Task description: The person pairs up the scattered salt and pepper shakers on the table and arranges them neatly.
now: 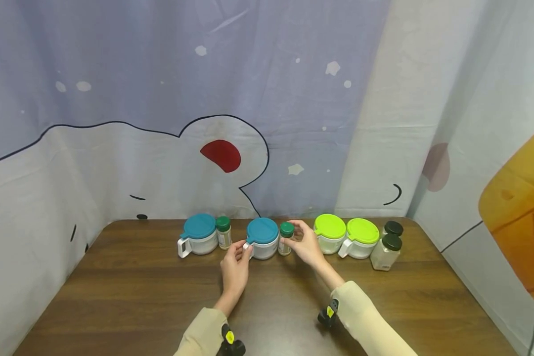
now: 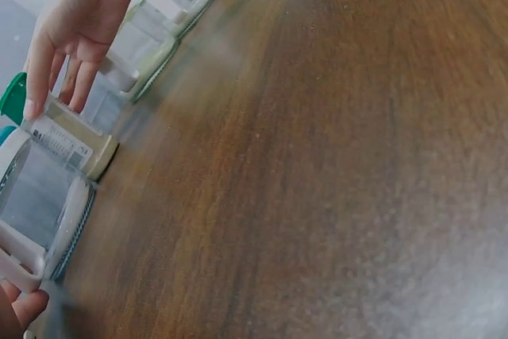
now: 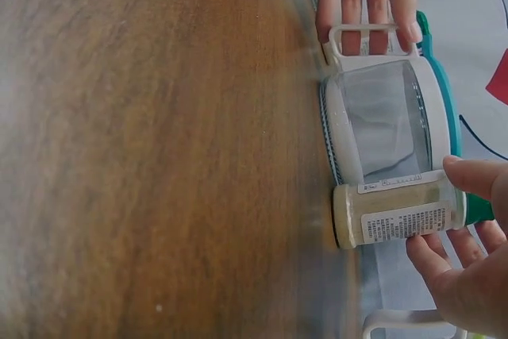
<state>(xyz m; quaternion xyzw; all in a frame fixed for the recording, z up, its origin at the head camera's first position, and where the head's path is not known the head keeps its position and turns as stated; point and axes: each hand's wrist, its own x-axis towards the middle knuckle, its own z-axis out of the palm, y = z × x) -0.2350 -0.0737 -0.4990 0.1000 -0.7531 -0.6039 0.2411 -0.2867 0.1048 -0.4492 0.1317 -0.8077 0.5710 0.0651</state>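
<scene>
My left hand (image 1: 235,271) holds the white handle of a clear seasoning jar (image 1: 263,250) with a blue lid, standing near the table's back edge. In the right wrist view its fingertips (image 3: 351,37) show behind that handle. My right hand (image 1: 310,247) pinches a green-capped spice bottle (image 1: 285,245) between thumb and fingers. The bottle stands upright, close against the jar's right side. A printed label (image 3: 406,222) and pale contents show on the bottle in the right wrist view.
To the left, another blue-lidded jar (image 1: 200,242) stands beside a second green-capped bottle (image 1: 224,237). Right of my hands are two lime-lidded jars (image 1: 330,242) and two black-capped bottles (image 1: 384,257). A printed curtain (image 1: 160,173) hangs behind the wooden table (image 1: 160,301).
</scene>
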